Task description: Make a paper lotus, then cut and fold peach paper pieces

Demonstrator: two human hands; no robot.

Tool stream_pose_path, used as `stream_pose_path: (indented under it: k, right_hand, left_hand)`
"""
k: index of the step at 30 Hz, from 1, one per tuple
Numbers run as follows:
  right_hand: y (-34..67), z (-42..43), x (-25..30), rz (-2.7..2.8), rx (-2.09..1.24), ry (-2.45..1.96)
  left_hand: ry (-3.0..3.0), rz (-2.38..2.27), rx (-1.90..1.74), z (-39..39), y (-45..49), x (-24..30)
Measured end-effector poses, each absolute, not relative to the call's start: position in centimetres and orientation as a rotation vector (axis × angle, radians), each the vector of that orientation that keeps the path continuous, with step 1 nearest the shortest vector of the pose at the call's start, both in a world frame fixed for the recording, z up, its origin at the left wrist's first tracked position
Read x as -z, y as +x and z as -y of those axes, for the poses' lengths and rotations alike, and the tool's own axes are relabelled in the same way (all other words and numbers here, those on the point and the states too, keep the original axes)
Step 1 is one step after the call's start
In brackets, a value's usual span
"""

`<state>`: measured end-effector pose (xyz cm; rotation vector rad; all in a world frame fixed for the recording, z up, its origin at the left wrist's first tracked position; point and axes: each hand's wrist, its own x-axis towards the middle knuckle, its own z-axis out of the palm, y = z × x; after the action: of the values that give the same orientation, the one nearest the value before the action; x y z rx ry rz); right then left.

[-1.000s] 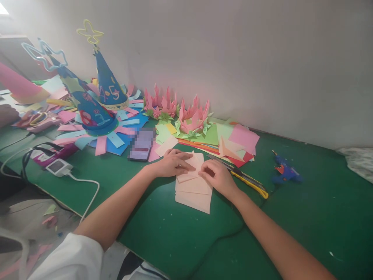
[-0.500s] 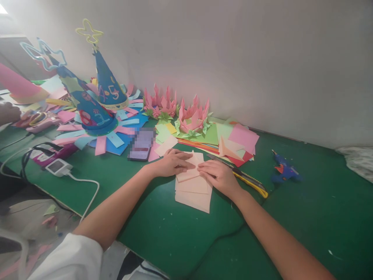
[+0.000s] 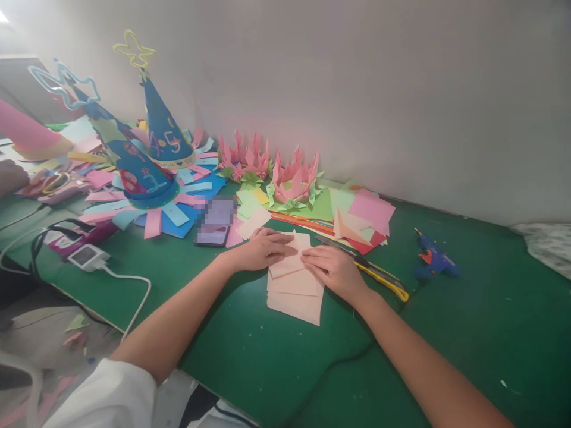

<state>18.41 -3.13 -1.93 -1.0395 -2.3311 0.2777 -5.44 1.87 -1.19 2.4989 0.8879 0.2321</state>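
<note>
A folded pale peach sheet of paper (image 3: 292, 264) lies on top of other peach sheets (image 3: 297, 307) on the green table. My left hand (image 3: 265, 248) lies flat over its upper left part, fingers stretched across the paper. From the other side, my right hand (image 3: 332, 268) has its fingers and thumb together at the sheet's right edge, closed on it. Just behind the right hand is a yellow box cutter (image 3: 386, 282), its front end beside the paper. One loose peach square (image 3: 254, 223) rests beyond the left hand.
Pink paper lotus flowers (image 3: 295, 178) stand on coloured sheets by the wall. Decorated blue cone hats (image 3: 145, 175), a phone (image 3: 216, 221) and a power strip (image 3: 78, 238) with cables are at left. A blue glue gun (image 3: 435, 258) lies right. Another person's hand (image 3: 12, 176) shows far left.
The view has shifted very slightly. Both hands stay on the folded paper in nearly the same pose.
</note>
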Motion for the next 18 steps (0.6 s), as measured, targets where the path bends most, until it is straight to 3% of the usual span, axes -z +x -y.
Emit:
stream_pose_path:
  k: [18]
  right_hand:
    - [18.30,3.14,1.83,2.349,-0.210,-1.020]
  left_hand:
    - [2.599,-0.913,-0.248,-1.70,-5.23,1.46]
